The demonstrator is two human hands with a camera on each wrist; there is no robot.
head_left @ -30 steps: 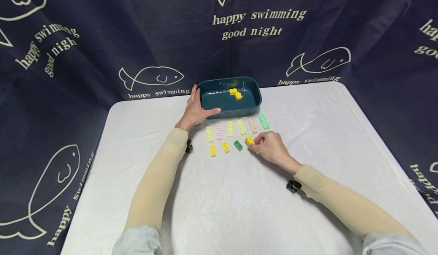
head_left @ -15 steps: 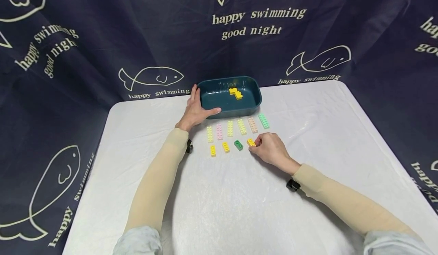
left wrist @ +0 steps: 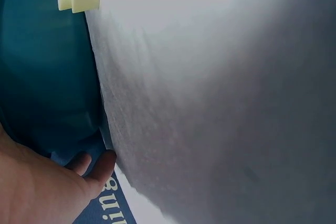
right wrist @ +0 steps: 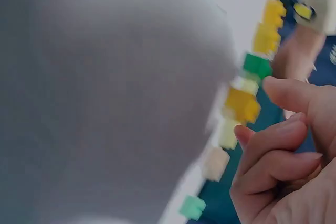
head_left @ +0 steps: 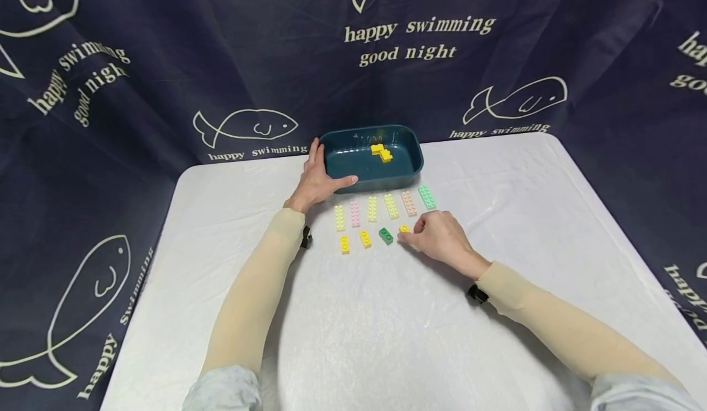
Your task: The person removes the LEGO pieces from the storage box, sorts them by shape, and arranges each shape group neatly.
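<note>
My left hand (head_left: 315,181) lies at the left end of the dark teal box (head_left: 375,184), fingers straight along its side and thumb spread against the front wall. Two yellow bricks (head_left: 385,155) sit inside the box. My right hand (head_left: 442,236) is at a small yellow brick (head_left: 404,229), the rightmost of the front row. In the right wrist view, thumb and forefinger stand apart on either side of this yellow brick (right wrist: 241,104), with gaps showing. Left of it in that row are a green brick (head_left: 385,235) and yellow bricks (head_left: 365,238).
Between box and front row stands a line of longer bricks: pale yellow ones (head_left: 391,205), a pink one (head_left: 355,213), a peach one (head_left: 409,203) and a mint green one (head_left: 427,197). A white cloth covers the table (head_left: 353,337); a dark printed curtain (head_left: 248,49) hangs behind.
The yellow brick at my right hand has come down into line with the front row, and my right thumb has shifted slightly left. My left hand keeps its place on the box.
</note>
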